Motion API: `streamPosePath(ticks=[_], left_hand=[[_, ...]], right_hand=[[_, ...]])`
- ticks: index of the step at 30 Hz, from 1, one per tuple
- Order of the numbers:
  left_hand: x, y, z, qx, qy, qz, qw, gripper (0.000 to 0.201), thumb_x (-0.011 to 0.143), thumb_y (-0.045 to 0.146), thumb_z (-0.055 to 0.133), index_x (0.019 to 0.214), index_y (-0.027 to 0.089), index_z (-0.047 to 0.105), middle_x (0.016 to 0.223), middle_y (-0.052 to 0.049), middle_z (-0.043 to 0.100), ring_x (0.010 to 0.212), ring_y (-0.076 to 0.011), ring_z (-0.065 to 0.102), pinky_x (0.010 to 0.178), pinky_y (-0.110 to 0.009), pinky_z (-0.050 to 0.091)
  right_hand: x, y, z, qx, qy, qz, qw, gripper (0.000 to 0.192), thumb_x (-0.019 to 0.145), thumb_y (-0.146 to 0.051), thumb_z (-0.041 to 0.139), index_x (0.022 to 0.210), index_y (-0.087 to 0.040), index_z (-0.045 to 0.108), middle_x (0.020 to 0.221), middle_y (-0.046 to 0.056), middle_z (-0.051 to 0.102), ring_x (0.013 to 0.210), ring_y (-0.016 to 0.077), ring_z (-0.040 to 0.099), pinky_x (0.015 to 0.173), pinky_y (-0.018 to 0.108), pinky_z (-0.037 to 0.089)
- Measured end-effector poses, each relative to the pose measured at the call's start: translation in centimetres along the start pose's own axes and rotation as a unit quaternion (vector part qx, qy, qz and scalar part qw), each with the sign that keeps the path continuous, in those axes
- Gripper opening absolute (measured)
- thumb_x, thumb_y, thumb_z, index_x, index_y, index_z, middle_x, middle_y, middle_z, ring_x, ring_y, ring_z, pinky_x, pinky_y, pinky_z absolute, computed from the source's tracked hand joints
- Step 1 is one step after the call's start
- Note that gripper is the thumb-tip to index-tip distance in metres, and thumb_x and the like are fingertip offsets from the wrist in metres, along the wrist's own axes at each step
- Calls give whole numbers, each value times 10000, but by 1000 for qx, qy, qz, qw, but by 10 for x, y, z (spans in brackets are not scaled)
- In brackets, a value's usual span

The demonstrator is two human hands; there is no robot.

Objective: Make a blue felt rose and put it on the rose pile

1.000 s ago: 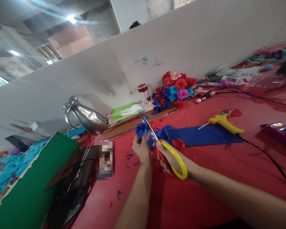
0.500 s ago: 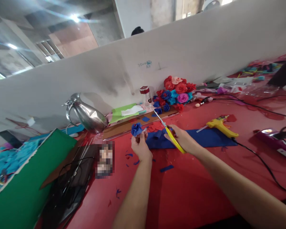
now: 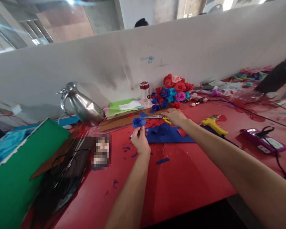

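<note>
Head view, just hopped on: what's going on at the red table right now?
A person is making fabric flowers. The left hand holds a small blue flower up by its base. The right hand lies flat on the scissors, which rest on the red table beside a blue fabric strip. A yellow glue gun and a heap of finished flowers sit nearby.

Both forearms are bare, with no sleeves, gloves or jewellery showing.
</note>
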State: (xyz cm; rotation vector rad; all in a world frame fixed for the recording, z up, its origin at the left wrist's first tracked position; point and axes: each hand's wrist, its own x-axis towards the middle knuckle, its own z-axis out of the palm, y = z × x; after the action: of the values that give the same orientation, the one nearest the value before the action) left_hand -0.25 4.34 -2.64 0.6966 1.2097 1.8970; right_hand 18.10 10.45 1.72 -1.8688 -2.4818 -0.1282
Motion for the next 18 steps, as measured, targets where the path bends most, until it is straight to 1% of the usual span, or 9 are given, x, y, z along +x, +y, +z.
streamPosePath(ticks=[3, 6, 8, 9, 11, 13, 14, 16, 18], left_hand=[[-1, -2, 0, 27, -15, 19, 999, 247, 646, 375, 714, 699, 149, 632, 573, 18, 610, 529, -106, 567, 548, -223, 416], [0, -6, -1, 54, -11, 50, 997, 228, 657, 371, 705, 689, 155, 641, 620, 15, 616, 597, -111, 560, 645, -241, 437], [0, -8, -2, 83, -2, 64, 995, 203, 665, 354, 699, 688, 159, 648, 654, 7, 627, 641, -118, 555, 680, -244, 430], [-1, -8, -2, 95, 0, 69, 993, 184, 666, 338, 697, 686, 161, 651, 664, 3, 632, 653, -122, 555, 688, -244, 427], [-2, -6, -2, 109, -6, 75, 991, 145, 667, 306, 689, 678, 165, 652, 667, -2, 638, 662, -132, 562, 696, -247, 428], [-5, -4, -2, 110, -20, 83, 990, 118, 671, 283, 674, 670, 170, 645, 666, -5, 641, 668, -140, 573, 701, -250, 433], [-6, -3, -1, 107, -27, 86, 990, 108, 675, 275, 666, 670, 172, 637, 664, -5, 640, 668, -141, 575, 698, -250, 435], [-9, -2, 0, 99, -37, 88, 991, 87, 680, 255, 648, 676, 176, 612, 655, 1, 630, 654, -137, 570, 682, -245, 436], [-12, -3, 1, 77, -44, 70, 994, 69, 685, 228, 627, 693, 183, 575, 639, 14, 608, 630, -130, 566, 663, -240, 438]], right_hand=[[-14, -10, 0, 37, 52, 40, 997, 424, 831, -94, 445, 1199, -178, 638, 1188, 165, 617, 1097, 315, 537, 878, 421, 438], [-35, -26, -1, 155, 107, 59, 980, 444, 753, -37, 437, 1087, -183, 689, 1107, 103, 675, 1059, 253, 570, 895, 352, 440], [-47, -40, -2, 220, 105, 59, 968, 411, 742, -49, 427, 988, -211, 713, 989, 56, 712, 971, 221, 601, 851, 321, 456], [-52, -48, -1, 229, 103, 58, 966, 379, 752, -75, 436, 969, -217, 714, 960, 51, 716, 960, 224, 598, 849, 326, 454], [-56, -63, 0, 192, 93, 34, 976, 312, 756, -170, 522, 1003, -214, 707, 1029, 78, 696, 1043, 278, 550, 888, 378, 428], [-55, -75, 1, 147, 71, 15, 987, 341, 764, -246, 575, 1083, -198, 682, 1117, 118, 659, 1086, 318, 515, 912, 421, 402], [-53, -79, 2, 136, 59, 13, 989, 332, 785, -259, 566, 1090, -194, 679, 1130, 124, 651, 1090, 318, 512, 919, 422, 394], [-49, -83, 3, 133, 44, 19, 990, 286, 837, -242, 502, 1043, -189, 694, 1101, 121, 664, 1072, 299, 528, 923, 411, 387], [-47, -81, 2, 144, 51, 31, 988, 288, 862, -203, 443, 970, -181, 709, 1045, 117, 687, 1044, 289, 554, 910, 405, 394]])
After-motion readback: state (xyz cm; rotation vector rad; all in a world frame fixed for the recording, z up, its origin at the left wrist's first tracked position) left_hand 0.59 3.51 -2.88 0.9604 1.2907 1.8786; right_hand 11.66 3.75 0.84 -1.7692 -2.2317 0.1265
